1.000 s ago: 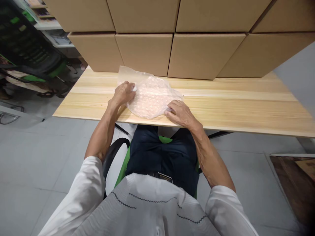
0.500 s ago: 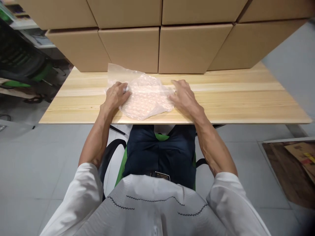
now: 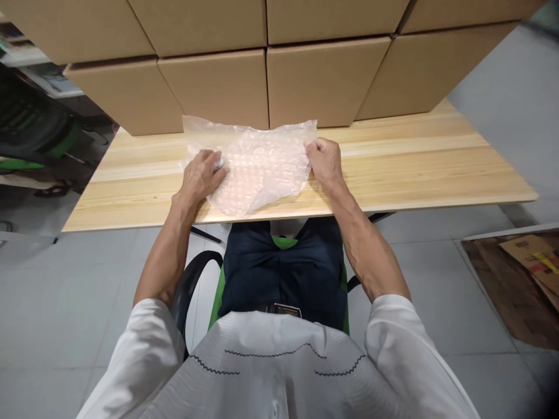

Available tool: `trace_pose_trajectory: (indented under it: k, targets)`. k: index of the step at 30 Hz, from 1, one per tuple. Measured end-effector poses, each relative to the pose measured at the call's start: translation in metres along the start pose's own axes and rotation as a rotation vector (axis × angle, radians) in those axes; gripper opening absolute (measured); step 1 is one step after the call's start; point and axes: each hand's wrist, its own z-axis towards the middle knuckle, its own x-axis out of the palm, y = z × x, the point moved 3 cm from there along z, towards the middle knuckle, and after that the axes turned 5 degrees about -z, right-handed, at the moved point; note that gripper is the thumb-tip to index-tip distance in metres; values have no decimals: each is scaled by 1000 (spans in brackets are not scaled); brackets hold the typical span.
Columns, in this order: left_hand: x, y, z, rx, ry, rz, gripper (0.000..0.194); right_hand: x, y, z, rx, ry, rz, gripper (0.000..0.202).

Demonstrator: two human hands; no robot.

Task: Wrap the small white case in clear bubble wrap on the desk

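Note:
A translucent sheet of bubble wrap (image 3: 262, 163) lies on the wooden table between my two hands. On its left part rests my left hand (image 3: 201, 174), its fingers curled round a small white object (image 3: 219, 164) that is mostly hidden, so its kind cannot be made out. My right hand (image 3: 325, 160) pinches the wrap's right edge between thumb and fingers. The sheet's upper edge is spread out near the boxes, and its lower right edge is slightly folded.
Cardboard boxes (image 3: 213, 87) stand stacked in two rows along the far side of the wooden table (image 3: 414, 169). A dark chair (image 3: 35, 116) is at the left. Flattened cardboard (image 3: 533, 262) lies low on the right. The table's front edge runs just above my lap.
My right hand has closed on the bubble wrap's right edge, and the upper right corner is now spread out. My left hand stays on the left part. The camera view has shifted slightly.

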Motion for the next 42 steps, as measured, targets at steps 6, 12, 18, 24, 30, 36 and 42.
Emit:
trace_pose_trajectory:
  k: [6, 12, 18, 24, 30, 36, 42]
  targets:
    - [-11, -53, 0, 106, -83, -90, 49, 5, 15, -9, 97, 71, 284, 70]
    - [19, -145, 25, 307, 17, -364, 50, 14, 28, -18, 147, 153, 454, 79]
    - [50, -161, 32, 253, 37, -371, 56, 13, 41, -26, 212, 316, 559, 63]
    - [50, -153, 28, 210, 17, -442, 54, 16, 40, -29, 199, 376, 577, 31]
    - [50, -156, 23, 240, 24, -413, 51, 18, 38, -32, 151, 432, 564, 59]
    - [57, -152, 15, 196, 61, -573, 44, 14, 41, -28, 218, 373, 538, 58]
    - [60, -155, 14, 176, -5, -498, 27, 15, 38, -25, 210, 380, 523, 57]
